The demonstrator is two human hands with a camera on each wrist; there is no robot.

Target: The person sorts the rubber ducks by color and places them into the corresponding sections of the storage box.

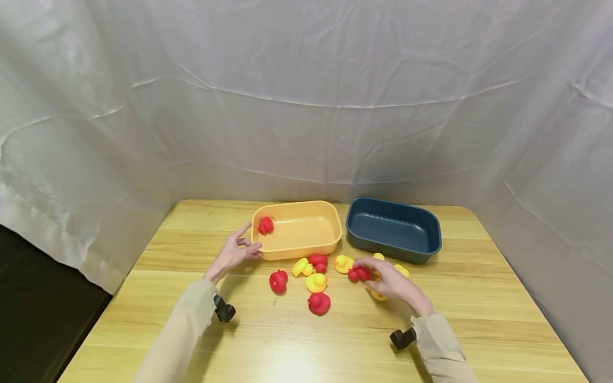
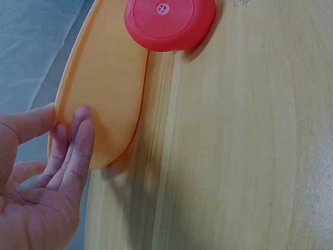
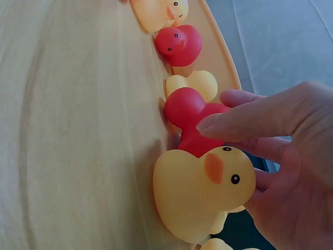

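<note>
My left hand is at the left end of an orange bin, its extended fingers touching the wall and rim. Inside that bin, at its left end, lies a red rubber duck. Another red duck lies tipped over on the table, its underside towards the left wrist camera. Over the cluster on the right is my right hand, thumb and fingers spread about a red duck. The thumb tip overlaps this duck in the right wrist view. A yellow duck stands close beside it, partly under the hand.
A dark blue bin stands right of the orange one. Several more ducks lie before the bins, among them a yellow duck, a red duck and a yellow duck. A grey curtain hangs behind the wooden table.
</note>
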